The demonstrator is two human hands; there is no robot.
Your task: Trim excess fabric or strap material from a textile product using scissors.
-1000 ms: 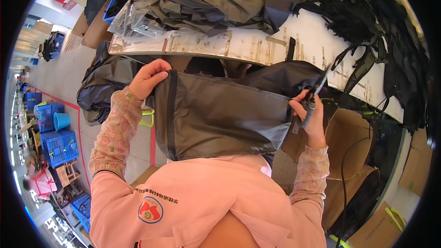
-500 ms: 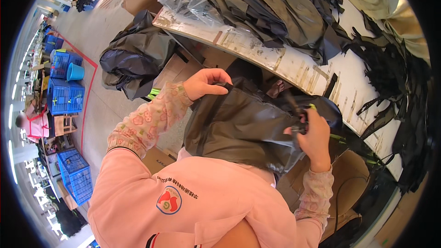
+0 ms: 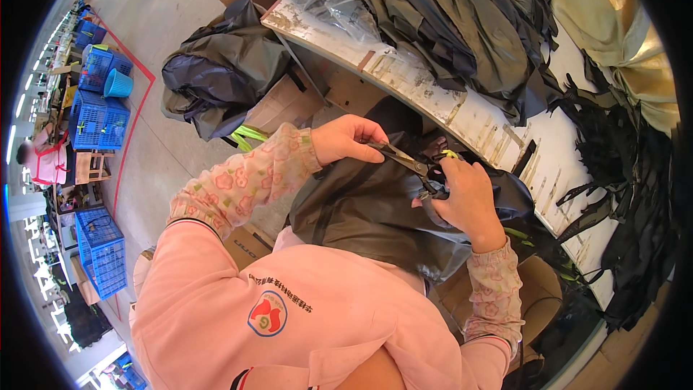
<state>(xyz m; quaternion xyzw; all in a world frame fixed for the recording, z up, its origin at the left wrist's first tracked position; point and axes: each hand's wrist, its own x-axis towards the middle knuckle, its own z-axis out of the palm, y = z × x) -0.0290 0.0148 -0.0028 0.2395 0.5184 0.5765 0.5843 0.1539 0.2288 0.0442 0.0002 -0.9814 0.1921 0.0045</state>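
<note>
Across my lap lies a dark, shiny coated fabric piece [image 3: 361, 206] with a black strip along it. My left hand [image 3: 351, 139] pinches its upper edge between thumb and fingers; the exact bit held is mostly hidden. My right hand [image 3: 469, 198] grips a pair of scissors [image 3: 410, 162] by the handles, with fingers through the loops. The blades point left, and their tips reach the pinched edge beside my left fingertips. A bit of yellow-green shows by the right index finger.
A worn white table [image 3: 469, 112] runs along the far right, bearing heaped dark fabric [image 3: 462, 22], clear plastic [image 3: 332, 0] and black strips [image 3: 613, 195]. A dark bundle [image 3: 224, 65] stands at far left. Blue crates [image 3: 99, 123] and a person in pink [image 3: 50, 159] are beyond.
My right hand has moved left and up with the scissors, bringing the blades to my left fingertips. My left hand has shifted slightly right, and the view has turned a little.
</note>
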